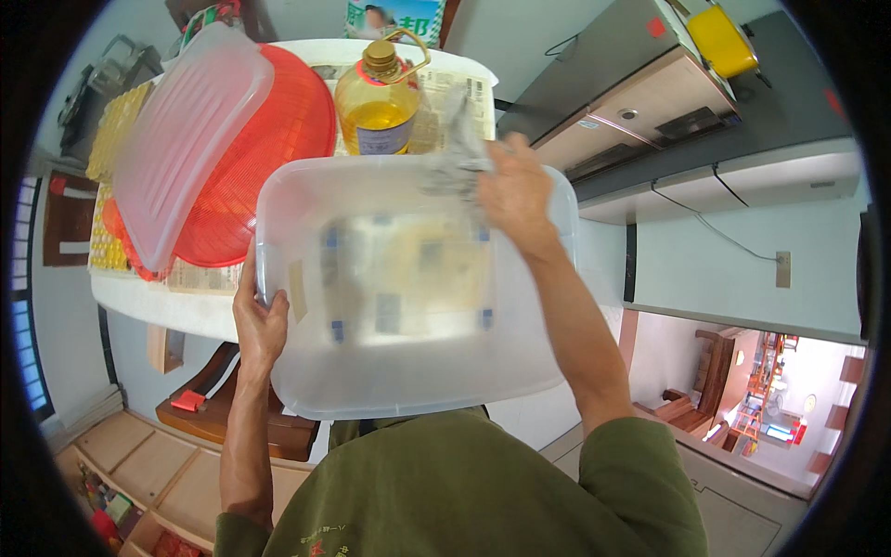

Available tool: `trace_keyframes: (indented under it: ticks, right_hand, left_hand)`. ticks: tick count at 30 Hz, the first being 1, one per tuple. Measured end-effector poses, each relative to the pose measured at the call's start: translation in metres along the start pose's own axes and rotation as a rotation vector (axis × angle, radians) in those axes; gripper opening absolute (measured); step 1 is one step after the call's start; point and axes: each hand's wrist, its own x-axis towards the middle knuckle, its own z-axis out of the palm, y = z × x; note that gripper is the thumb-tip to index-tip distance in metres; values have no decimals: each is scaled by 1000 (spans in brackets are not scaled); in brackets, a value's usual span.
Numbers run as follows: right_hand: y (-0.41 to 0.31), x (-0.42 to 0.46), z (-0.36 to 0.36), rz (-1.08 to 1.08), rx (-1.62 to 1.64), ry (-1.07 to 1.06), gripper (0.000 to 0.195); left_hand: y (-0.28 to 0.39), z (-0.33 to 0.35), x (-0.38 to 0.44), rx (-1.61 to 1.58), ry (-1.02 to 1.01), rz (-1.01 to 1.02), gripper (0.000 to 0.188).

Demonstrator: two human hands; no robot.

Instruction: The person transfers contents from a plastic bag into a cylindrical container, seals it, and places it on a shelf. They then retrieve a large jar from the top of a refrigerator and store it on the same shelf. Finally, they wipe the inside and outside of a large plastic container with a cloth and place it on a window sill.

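A large translucent plastic storage box (418, 376) lies before me, its open side up, with blue patches at the corners of its bottom. My left hand (261, 320) grips its left rim, thumb inside and fingers on the outer wall. My right hand (516, 188) is at the box's far right rim, closed on a grey cloth (459, 163) that is blurred by motion. Part of the cloth hangs over the far rim. Just beyond that rim stands a plastic jug of yellow oil (376, 115) with a brown cap and a loop handle.
A translucent lid (195, 139) leans on a red plastic mesh cover (278, 160) at the left. Yellow egg trays (118, 132) stand at the white table's (160, 303) left edge. Newspaper (480, 104) covers part of the table. A wooden chair (278, 432) is near my left forearm.
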Motion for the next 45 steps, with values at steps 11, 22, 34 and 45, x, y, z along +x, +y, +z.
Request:
trace_keyframes:
  ticks: [11, 22, 34, 45]
  right_hand:
    - [129, -115, -46, 389, 117, -6, 43]
    - [23, -318, -109, 637, 443, 148, 25]
    - [-32, -342, -103, 241, 304, -108, 74]
    - [-277, -235, -23, -497, 394, -431, 60]
  left_hand:
    - [5, 1, 6, -63, -43, 6, 81]
    - [-23, -8, 11, -117, -86, 91, 83]
    - [-50, -1, 14, -533, 82, -185, 58]
    - [-60, -26, 4, -1300, -339, -495, 40]
